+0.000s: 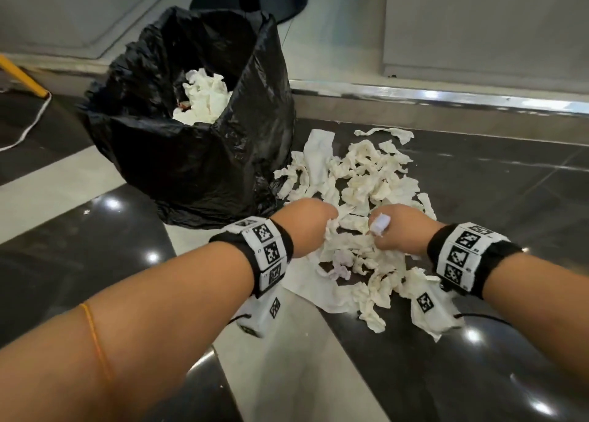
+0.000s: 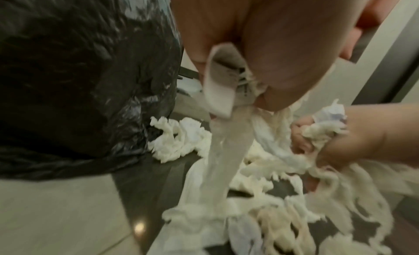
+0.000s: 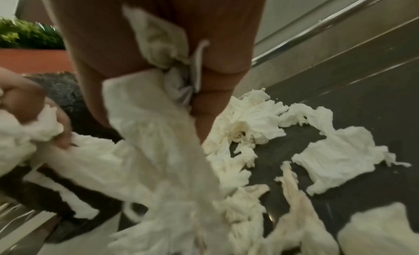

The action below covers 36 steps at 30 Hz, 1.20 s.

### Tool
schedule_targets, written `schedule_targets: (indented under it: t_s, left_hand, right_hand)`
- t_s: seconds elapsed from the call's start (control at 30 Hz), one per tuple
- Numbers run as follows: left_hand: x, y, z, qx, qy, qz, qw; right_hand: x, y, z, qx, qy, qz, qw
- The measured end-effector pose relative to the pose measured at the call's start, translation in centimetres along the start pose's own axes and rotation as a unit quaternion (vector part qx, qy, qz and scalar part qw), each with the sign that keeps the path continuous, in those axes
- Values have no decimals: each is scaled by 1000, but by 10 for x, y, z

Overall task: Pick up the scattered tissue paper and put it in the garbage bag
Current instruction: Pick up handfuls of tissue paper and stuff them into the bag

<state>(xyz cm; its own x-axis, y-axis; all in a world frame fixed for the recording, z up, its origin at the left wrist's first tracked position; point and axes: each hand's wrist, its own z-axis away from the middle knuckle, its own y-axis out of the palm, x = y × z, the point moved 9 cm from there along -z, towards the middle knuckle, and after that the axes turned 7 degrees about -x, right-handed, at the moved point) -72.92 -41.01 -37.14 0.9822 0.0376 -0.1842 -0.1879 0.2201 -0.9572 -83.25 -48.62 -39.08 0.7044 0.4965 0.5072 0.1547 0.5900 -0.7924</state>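
From the head view I am seeing my left hand and my right hand both clenching bunches of the tissue paper, which is lying spread over the dark floor just right of the garbage bag. The bag is standing open with a wad already inside. To do this grab well, I am thinking both fists should gather toward each other, then lift together so trailing strips come clear before swinging left over the bag's mouth.

The left wrist view is showing what the head view hides: fingers curling round a stretched strip that is running down to the pile, with the bag wall close by.

The right wrist view is showing a knotted wad squeezed in the palm, plus loose sheets lying farther right that neither other view is framing so plainly.
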Motion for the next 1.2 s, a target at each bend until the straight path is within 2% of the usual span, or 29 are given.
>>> schedule_targets:
  t_s: [0.1, 0.27, 0.33, 0.4, 0.47, 0.57, 0.63, 0.7, 0.8, 0.87, 0.97, 1.07, 1.13, 1.2]
  left_hand:
    - [0, -49, 0, -58, 17, -22, 998]
    - [19, -171, 19, -191, 19, -34, 981]
    - [51, -221, 27, -236, -11, -17, 972]
    - [98, -265, 36, -290, -69, 32, 954]
    - [141, -291, 41, -309, -127, 34, 942]
    - [189, -293, 39, -272, -210, 9, 939]
    - [207, -280, 33, -245, -242, -4, 939]
    - [221, -257, 25, -208, -264, -1, 942]
    - [240, -222, 17, -131, -284, 38, 949]
    - [248, -208, 17, -90, -286, 60, 952]
    - [255, -213, 19, -96, -274, 57, 955]
    - [256, -230, 32, -136, -247, 62, 957]
    - [251, -233, 43, -133, -221, 74, 963]
    - [247, -234, 57, -135, -200, 79, 967]
  right_hand:
    - [9, -21, 0, -46, 7, -92, 995]
    - [12, -47, -2, -89, 64, -258, 960]
    - [17, -55, -1, -97, 79, -317, 940]
    - [22, -62, 2, -101, 87, -361, 923]
    - [24, -70, 4, -121, 91, -379, 913]
    - [37, -86, 2, -145, 74, -365, 916]
    - [43, -95, -2, -152, 76, -375, 911]
    - [52, -105, -4, -154, 71, -387, 906]
    - [74, -122, -6, -153, 45, -346, 925]
    - [93, -140, -7, -182, 40, -329, 926]
    - [139, -169, -9, -220, 3, -282, 934]
    - [199, -183, -26, -219, -52, -335, 915]
    - [232, -185, -47, -228, -60, -338, 911]
    - [259, -175, -72, -207, -63, -342, 915]
